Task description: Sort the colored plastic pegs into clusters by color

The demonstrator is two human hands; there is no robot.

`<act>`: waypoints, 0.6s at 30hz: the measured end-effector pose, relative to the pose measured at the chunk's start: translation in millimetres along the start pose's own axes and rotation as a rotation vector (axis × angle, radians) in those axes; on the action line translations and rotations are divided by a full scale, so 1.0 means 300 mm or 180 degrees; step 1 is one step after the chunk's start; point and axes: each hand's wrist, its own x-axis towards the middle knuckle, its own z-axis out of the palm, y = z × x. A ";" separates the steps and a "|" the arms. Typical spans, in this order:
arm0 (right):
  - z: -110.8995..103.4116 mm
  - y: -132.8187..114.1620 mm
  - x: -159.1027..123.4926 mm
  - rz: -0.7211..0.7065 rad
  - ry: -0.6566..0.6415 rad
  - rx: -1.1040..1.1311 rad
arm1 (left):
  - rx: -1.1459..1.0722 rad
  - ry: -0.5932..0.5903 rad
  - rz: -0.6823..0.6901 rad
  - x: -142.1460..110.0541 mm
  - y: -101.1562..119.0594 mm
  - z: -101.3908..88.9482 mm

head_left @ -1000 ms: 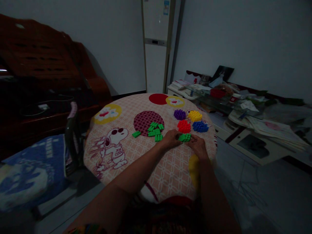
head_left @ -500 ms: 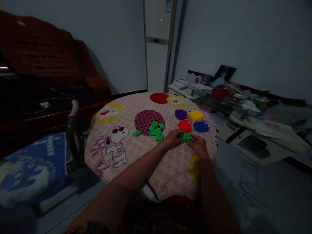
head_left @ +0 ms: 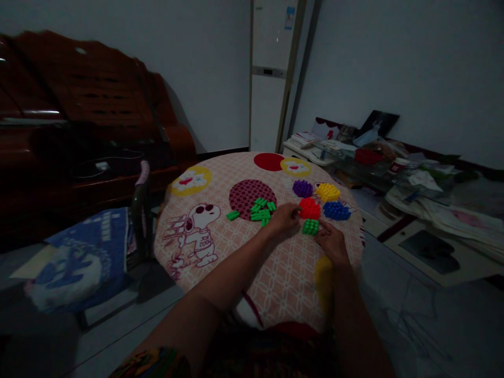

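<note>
On the round table, a cluster of green plastic building blocks point(head_left: 311, 227) sits with its rows of round knobs showing. My right hand point(head_left: 332, 240) has its fingertips against the cluster's right side, holding it. Left of the cluster and apart from it, my left hand point(head_left: 286, 217) has curled fingers with a small gap between thumb and fingers, and nothing shows in them. Its fingertips are close to the red block cluster point(head_left: 309, 209). Loose green blocks point(head_left: 260, 214) lie beyond my left wrist, which partly covers some. One green piece point(head_left: 232, 215) lies farther left.
Purple point(head_left: 303, 188), yellow point(head_left: 328, 192) and blue block clusters point(head_left: 337, 210) stand behind the red one. A patterned tablecloth point(head_left: 283, 278) covers the table. To the left is a chair with a blue cover point(head_left: 90, 257); to the right, a cluttered glass-topped cabinet point(head_left: 366, 168).
My left hand has let go of the green cluster and drawn away to its left. My right hand stays at the cluster. The whole view has shifted, moving the scene rightward.
</note>
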 end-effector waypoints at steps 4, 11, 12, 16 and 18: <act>0.004 0.006 -0.007 0.0224 -0.0037 0.0238 | 0.0759 0.0865 -0.0529 0.016 -0.098 -0.116; 0.006 0.018 -0.008 0.0323 0.0025 0.0296 | 0.1327 0.0653 -0.1432 -0.010 -0.202 -0.188; 0.006 0.019 -0.008 0.0327 0.0027 0.0284 | 0.1314 0.0696 -0.1459 -0.011 -0.198 -0.191; 0.007 0.018 -0.010 0.0341 0.0076 0.0246 | 0.0867 0.1071 -0.1343 -0.009 -0.145 -0.203; 0.008 0.013 -0.014 0.0369 0.0124 0.0312 | 0.0405 0.1143 -0.1092 -0.008 -0.100 -0.198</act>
